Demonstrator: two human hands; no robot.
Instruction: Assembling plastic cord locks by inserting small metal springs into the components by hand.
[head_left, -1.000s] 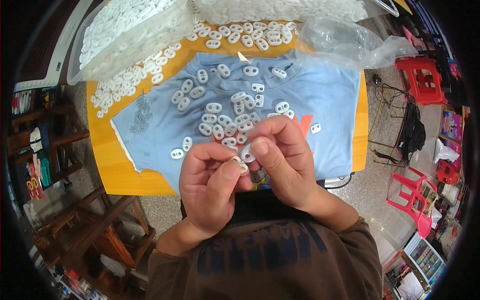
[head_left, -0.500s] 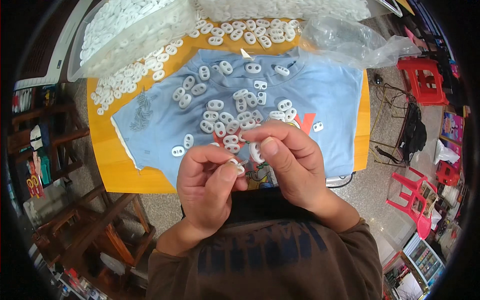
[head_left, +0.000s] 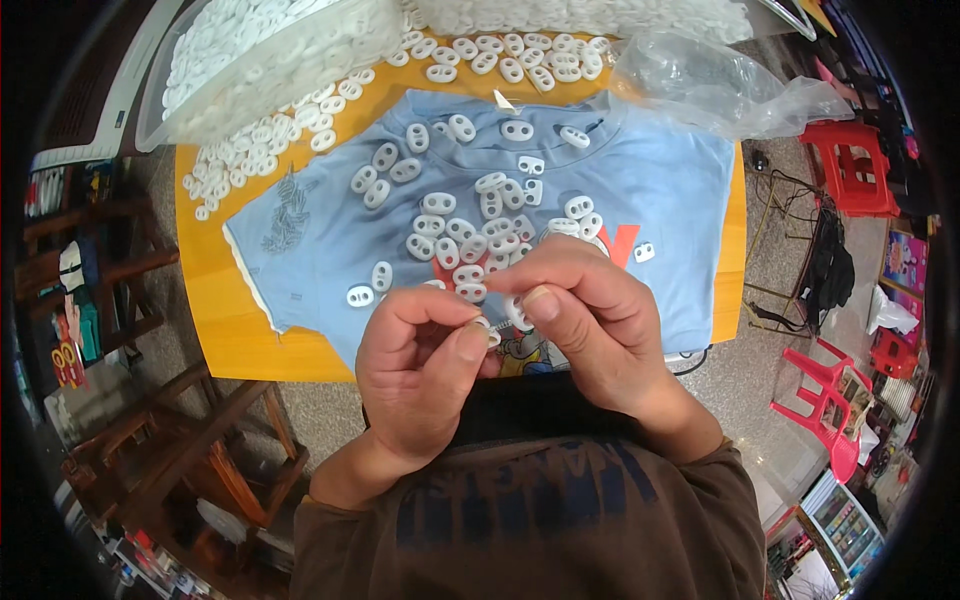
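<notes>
Head view: orange table (head_left: pixel 215 330) carries a blue shirt (head_left: pixel 660 200) overhanging the near edge, with floor open on both sides. Left hand (head_left: pixel 420 375) and right hand (head_left: pixel 590 325) pinch 1 white 2-hole stopper (head_left: pixel 516 312) between them; its long axis cannot be told.

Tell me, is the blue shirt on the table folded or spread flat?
Spread flat: the blue shirt shows its collar and both sleeves on the orange table.
</notes>
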